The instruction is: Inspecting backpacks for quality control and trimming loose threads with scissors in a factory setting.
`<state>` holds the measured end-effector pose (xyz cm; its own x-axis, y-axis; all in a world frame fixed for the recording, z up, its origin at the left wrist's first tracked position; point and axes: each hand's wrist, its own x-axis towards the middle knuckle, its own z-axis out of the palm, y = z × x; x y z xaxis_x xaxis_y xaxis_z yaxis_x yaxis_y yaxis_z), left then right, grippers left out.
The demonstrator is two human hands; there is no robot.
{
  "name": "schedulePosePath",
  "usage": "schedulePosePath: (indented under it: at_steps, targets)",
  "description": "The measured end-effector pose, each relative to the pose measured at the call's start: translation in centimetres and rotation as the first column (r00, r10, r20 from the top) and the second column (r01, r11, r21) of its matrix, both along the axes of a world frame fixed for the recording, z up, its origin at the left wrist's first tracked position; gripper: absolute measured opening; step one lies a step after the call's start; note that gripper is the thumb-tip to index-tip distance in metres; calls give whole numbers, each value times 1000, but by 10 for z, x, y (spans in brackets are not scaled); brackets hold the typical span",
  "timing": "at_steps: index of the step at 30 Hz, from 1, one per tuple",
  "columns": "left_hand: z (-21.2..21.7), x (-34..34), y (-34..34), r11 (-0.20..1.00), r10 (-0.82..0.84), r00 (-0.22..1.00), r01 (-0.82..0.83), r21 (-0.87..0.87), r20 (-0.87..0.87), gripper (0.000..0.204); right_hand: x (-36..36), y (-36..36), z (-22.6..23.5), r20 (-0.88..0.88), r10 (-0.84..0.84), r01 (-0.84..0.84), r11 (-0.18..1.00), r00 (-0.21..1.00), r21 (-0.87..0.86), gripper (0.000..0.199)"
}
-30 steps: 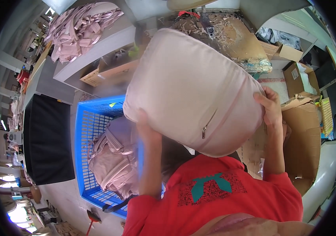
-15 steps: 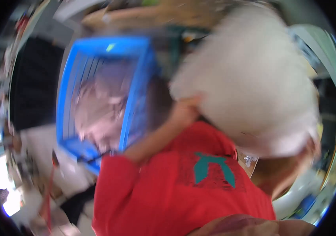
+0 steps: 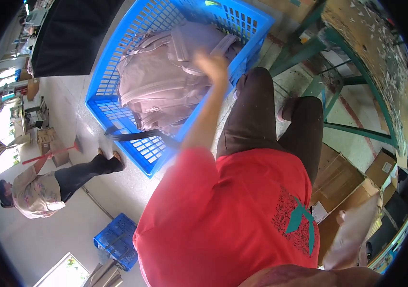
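My left hand point(image 3: 212, 68) is stretched over a blue plastic crate point(image 3: 95, 103), smeared by motion, so its fingers cannot be read. Under it, inside the crate, lie pinkish-beige backpacks point(image 3: 161, 79) with straps and zips. Whether the hand touches them I cannot tell. A dark strap point(image 3: 134, 136) crosses the crate's near edge. At the lower right, a bit of my right hand point(image 3: 341, 217) shows at the edge of a pale pinkish, fabric-like item point(image 3: 354, 234), gripping it; the rest of the hand is hidden and the item is blurred.
A worn worktable point(image 3: 357, 33) with green legs stands at the right. Open cardboard boxes point(image 3: 335, 177) sit beside my legs. A person point(image 3: 41, 191) with a red-handled broom point(image 3: 51, 155) stands at the left, near another blue crate point(image 3: 118, 239). A black panel point(image 3: 75, 38) is upper left.
The large white item that was in front of me between both hands is no longer there. My left hand has moved over the crate, and my view has turned.
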<state>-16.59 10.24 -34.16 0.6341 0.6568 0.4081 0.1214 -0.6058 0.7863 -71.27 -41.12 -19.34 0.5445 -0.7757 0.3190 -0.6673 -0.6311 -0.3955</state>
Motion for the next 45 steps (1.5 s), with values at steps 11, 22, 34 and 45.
schedulePosePath:
  at_steps: [11,22,34,45]
  targets:
    - [-93,34,165,778,46,922,-275,-565,-384,26,263,113,7,-166,481,-381,825,861,418,24]
    - [304,-31,103,213,-783,406,887,410,-471,12,536,360,136,108,989,-955,-67,-102,-288,68]
    - [342,34,50,241,-899,265,964,112,-350,55,472,277,84,760,502,-784,-229,413,577,31]
    - [270,112,-81,53,-985,123,884,-464,121,42,461,186,96,837,34,-836,-42,546,547,30]
